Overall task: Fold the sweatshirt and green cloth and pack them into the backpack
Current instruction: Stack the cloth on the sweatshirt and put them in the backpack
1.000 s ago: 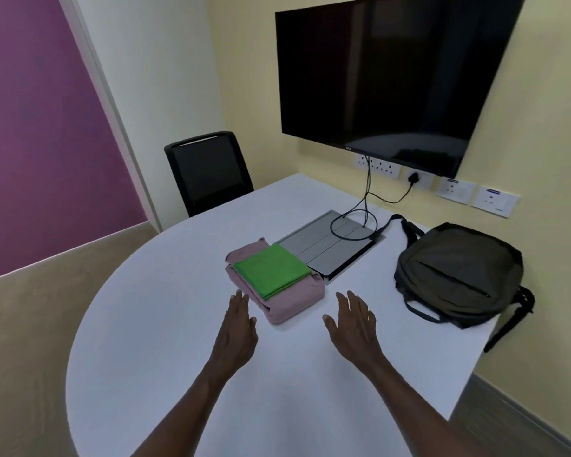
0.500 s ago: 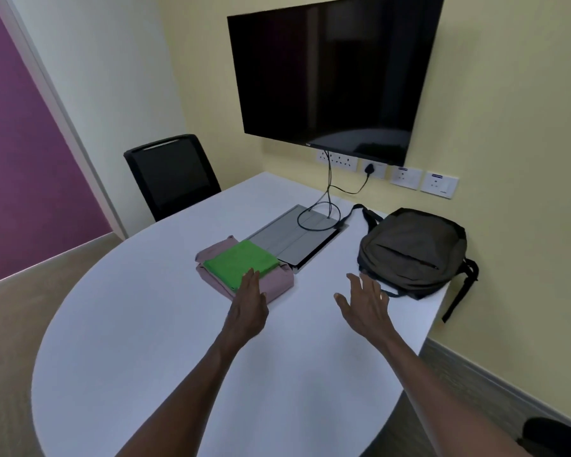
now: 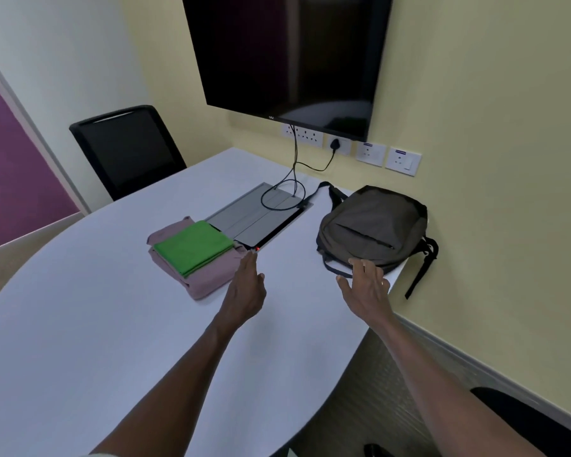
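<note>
Folded green cloth [image 3: 194, 247], flat and square, atop soft mauve sweatshirt [image 3: 208, 278] on white tabletop [image 3: 80, 324]. Rounded olive fabric backpack [image 3: 374, 229] near wall. Left hand [image 3: 247, 288] flat, fingers straight; right hand [image 3: 366, 288] spread, reaching backpack's edge.

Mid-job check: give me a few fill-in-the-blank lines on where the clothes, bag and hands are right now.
1. The green cloth lies folded on top of the ____ sweatshirt.
2. The right hand reaches toward the ____.
3. The left hand is near the sweatshirt, fingers ____.
4. The backpack lies ____ on the table.

Missing words: pink; backpack; straight; flat
</note>
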`<act>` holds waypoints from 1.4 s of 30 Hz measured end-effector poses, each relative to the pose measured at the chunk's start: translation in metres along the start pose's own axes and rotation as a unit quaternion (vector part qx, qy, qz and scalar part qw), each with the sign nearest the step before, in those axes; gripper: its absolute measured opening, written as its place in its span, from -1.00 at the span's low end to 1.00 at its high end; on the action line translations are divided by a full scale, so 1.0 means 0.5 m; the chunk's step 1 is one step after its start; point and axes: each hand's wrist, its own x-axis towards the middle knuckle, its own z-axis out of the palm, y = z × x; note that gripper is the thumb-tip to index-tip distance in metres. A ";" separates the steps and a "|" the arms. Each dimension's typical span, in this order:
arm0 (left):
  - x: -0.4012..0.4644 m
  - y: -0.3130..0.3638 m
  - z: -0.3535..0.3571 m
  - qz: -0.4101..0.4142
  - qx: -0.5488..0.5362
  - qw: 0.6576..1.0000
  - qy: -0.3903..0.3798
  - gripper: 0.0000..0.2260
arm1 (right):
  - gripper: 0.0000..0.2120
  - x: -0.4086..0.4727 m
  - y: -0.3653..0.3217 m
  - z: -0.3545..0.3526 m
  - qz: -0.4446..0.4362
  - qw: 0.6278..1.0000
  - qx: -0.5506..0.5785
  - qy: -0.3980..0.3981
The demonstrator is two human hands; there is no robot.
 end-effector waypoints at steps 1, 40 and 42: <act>0.005 0.007 0.008 -0.003 0.000 1.000 -0.002 -0.51 | -0.58 0.006 0.010 -0.003 0.003 1.000 -0.001 -0.003; 0.524 0.077 0.380 -0.290 -0.145 0.929 -0.179 -0.34 | -0.21 0.434 0.349 0.178 0.512 0.750 0.412 -0.075; 0.563 0.080 0.412 -0.305 -0.157 0.921 -0.185 -0.30 | -0.22 0.459 0.371 0.187 0.527 0.737 0.422 -0.037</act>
